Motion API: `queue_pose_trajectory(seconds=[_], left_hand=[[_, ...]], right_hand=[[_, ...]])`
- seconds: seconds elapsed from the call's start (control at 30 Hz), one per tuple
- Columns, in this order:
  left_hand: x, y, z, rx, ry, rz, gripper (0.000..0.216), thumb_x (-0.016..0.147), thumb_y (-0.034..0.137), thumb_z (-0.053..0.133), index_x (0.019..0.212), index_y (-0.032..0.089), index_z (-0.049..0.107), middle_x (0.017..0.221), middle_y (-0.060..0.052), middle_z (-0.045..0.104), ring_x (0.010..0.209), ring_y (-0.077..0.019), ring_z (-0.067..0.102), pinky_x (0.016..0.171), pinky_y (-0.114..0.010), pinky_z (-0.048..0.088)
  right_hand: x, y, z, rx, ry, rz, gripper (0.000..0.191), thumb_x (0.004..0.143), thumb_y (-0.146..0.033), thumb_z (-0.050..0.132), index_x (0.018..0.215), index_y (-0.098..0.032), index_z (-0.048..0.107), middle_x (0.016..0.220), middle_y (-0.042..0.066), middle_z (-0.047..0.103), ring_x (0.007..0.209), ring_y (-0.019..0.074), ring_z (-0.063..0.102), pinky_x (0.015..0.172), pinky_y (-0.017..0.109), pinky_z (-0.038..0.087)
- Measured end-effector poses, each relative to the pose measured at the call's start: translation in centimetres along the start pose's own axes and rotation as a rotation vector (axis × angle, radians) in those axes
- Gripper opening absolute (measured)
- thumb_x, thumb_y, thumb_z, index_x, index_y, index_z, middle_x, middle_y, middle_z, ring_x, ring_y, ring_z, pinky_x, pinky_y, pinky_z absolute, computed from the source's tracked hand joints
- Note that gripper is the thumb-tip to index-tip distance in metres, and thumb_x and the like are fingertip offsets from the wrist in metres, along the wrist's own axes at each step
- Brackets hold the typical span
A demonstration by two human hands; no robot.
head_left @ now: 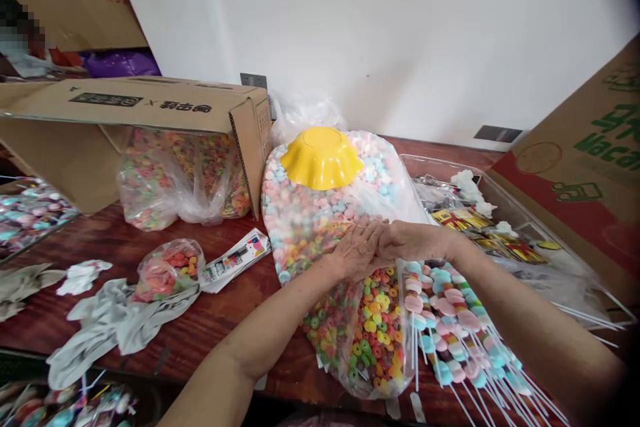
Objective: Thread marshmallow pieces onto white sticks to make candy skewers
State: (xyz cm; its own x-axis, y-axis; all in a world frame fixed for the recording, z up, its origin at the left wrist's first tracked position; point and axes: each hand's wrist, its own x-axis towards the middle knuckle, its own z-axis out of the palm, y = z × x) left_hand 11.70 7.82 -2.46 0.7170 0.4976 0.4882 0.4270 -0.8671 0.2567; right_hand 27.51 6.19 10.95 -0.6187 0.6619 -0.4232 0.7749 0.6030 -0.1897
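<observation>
My left hand (355, 252) and my right hand (417, 240) meet over a clear plastic bag of ring-shaped gummies (383, 320). Their fingers are bent and drawn together; anything between them is hidden. Behind the hands lies a big clear bag of pastel marshmallows (277, 203), with an upturned yellow wavy-edged bowl (323, 157) resting on it. Beneath my right forearm, marshmallow skewers (455, 320) with white sticks are piled beside the gummy bag.
On the left, a cardboard box (160, 100) lies on its side with bagged gummies (185, 177) inside. Nearer are a small gummy bag (170, 269), printed packaging (235, 260) and a grey cloth (123, 317). A clear bin (560, 257) of packets stands right, beside another carton (590, 147).
</observation>
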Motion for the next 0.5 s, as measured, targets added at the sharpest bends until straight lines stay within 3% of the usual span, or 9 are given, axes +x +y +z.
queue_pose_trajectory(seconds=[0.1,0.17,0.23,0.37,0.5], left_hand=[[0.7,-0.2,0.4,0.074,0.000,0.026,0.060,0.098,0.054,0.046,0.143,0.014,0.043,0.151,-0.019,0.047,0.149,-0.0333,0.034,0.122,-0.055,0.029],[1.2,-0.3,0.8,0.124,0.010,0.035,0.060,0.097,0.057,0.045,0.138,0.014,0.050,0.150,-0.019,0.048,0.146,-0.0353,0.036,0.121,-0.057,0.029],[1.6,-0.3,1.2,0.148,0.009,0.011,0.065,0.096,0.061,0.044,0.138,0.013,0.053,0.149,-0.018,0.049,0.145,-0.0368,0.037,0.120,-0.056,0.031],[2.1,-0.3,0.9,0.144,-0.050,-0.028,0.071,0.094,0.064,0.046,0.141,0.012,0.054,0.149,-0.017,0.049,0.144,-0.0362,0.037,0.121,-0.052,0.030],[2.0,-0.2,-0.1,0.111,-0.089,-0.025,0.063,0.097,0.060,0.044,0.139,0.015,0.055,0.150,-0.016,0.049,0.143,-0.0327,0.039,0.121,-0.053,0.030]], right_hand=[[0.0,1.4,-1.2,0.103,0.276,0.152,0.037,0.095,-0.023,0.040,0.107,-0.014,0.073,0.088,0.005,0.074,0.076,0.0173,0.065,0.070,0.026,0.049],[0.9,2.8,-1.3,-0.021,0.436,0.342,0.040,0.098,-0.024,0.036,0.117,-0.015,0.070,0.097,0.008,0.074,0.085,0.0196,0.066,0.074,0.028,0.049],[2.5,3.9,-0.6,-0.194,0.413,0.435,0.031,0.092,-0.017,0.044,0.108,-0.016,0.071,0.098,0.009,0.073,0.089,0.0208,0.066,0.076,0.028,0.047],[5.1,4.6,1.3,-0.271,0.296,0.419,0.024,0.073,-0.007,0.059,0.092,-0.016,0.069,0.090,0.008,0.071,0.082,0.0208,0.065,0.069,0.027,0.042],[4.7,3.9,1.7,-0.310,0.286,0.419,0.020,0.077,-0.008,0.057,0.091,-0.015,0.068,0.089,0.008,0.070,0.081,0.0205,0.064,0.067,0.027,0.041]])
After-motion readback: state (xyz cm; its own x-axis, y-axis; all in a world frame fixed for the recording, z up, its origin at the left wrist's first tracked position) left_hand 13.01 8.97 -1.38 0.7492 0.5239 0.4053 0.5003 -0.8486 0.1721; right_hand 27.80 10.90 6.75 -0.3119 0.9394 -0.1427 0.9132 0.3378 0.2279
